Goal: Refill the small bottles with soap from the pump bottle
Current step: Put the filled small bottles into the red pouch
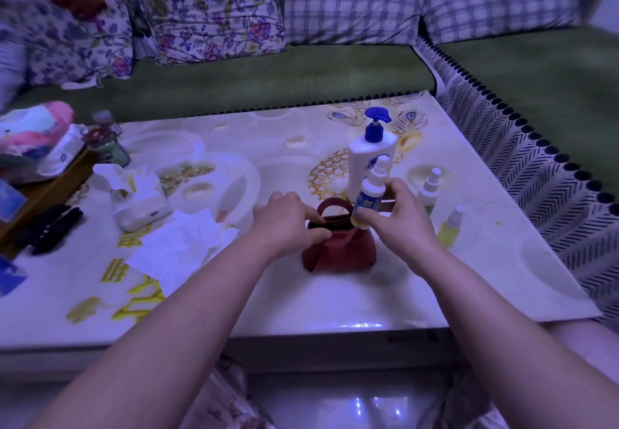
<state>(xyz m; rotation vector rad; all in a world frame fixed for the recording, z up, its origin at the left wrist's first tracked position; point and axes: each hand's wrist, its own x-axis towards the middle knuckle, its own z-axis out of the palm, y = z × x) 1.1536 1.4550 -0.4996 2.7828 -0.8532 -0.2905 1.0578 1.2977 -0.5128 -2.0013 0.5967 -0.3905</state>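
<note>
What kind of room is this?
Probably a home living room: a sofa with patterned cushions along two sides of a low table holding tissues and a pump bottle. The left hand grips a red bag, the right hand a small bottle.

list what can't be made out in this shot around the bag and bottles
Head view: inside of the red bag, hidden by its rim and the left hand.
Head view: fill level of the small bottle, covered by its label and the right hand.
Head view: pump bottle label, blocked by the small bottle.
Head view: blue item at left, cut off by the frame edge.
</note>
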